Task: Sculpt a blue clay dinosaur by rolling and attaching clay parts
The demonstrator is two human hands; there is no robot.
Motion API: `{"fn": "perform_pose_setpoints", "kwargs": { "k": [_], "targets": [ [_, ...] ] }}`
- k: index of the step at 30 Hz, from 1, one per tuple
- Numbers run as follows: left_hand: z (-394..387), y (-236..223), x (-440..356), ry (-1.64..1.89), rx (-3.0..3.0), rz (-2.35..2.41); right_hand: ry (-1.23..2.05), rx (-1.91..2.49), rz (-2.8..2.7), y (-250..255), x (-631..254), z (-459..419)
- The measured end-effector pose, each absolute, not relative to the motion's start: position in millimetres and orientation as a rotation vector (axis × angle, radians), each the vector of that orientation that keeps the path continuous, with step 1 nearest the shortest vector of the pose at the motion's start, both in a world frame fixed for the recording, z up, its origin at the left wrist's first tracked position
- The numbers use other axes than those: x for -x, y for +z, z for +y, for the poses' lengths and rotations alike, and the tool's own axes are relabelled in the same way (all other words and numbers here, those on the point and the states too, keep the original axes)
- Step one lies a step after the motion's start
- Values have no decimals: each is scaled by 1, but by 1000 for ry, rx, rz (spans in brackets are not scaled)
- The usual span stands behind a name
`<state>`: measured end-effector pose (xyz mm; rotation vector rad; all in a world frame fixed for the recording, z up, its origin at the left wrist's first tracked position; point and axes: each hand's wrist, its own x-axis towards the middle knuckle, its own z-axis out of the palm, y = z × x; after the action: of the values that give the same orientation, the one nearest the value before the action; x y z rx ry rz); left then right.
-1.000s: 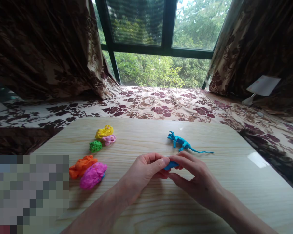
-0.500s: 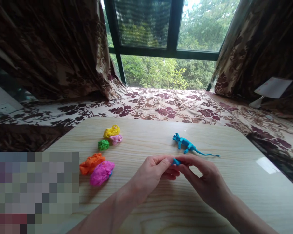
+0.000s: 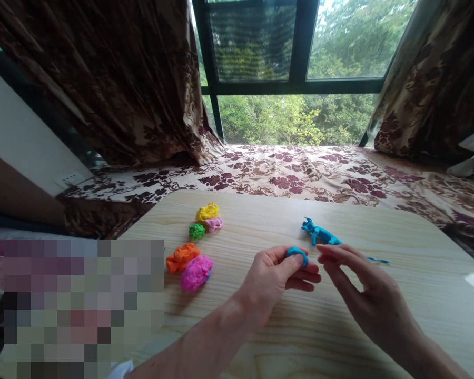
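Observation:
A small rounded lump of blue modelling clay (image 3: 294,251) is pinched between the thumb and fingers of my left hand (image 3: 270,271), over the middle of the table. Just to its right, apart from the lump, my right hand (image 3: 365,289) has its thumb and fingertips drawn together. Whether a tiny bit of clay is between those fingertips I cannot make out. Behind my right hand a blue clay animal figure (image 3: 319,233) lies on the table, its head towards the left. My fingers hide part of its body, and its thin tail shows beyond them.
On the left of the pale wooden table (image 3: 256,221) lie lumps of yellow clay (image 3: 207,211), light pink clay (image 3: 214,225), green clay (image 3: 196,231), orange clay (image 3: 183,258) and bright pink clay (image 3: 197,272). A white lamp (image 3: 464,165) stands at the far right.
My hands have come apart; the right hand has moved off the blue clay, which stays in my left hand and now looks rounder. The view has turned left.

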<state>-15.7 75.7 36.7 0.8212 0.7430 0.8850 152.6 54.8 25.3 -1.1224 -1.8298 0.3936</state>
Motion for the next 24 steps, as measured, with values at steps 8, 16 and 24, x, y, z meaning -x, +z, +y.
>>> {"fn": "perform_pose_setpoints", "kwargs": {
  "k": [8,16,24],
  "targets": [
    [76,35,19,926,-680,602,350,1039,-1926,14,-148,56],
    [77,27,20,956,-687,662,243,1074,-1975,12,-146,54],
    [71,25,10,880,-857,646,100,1022,-2046,9,-142,55]
  ]
}}
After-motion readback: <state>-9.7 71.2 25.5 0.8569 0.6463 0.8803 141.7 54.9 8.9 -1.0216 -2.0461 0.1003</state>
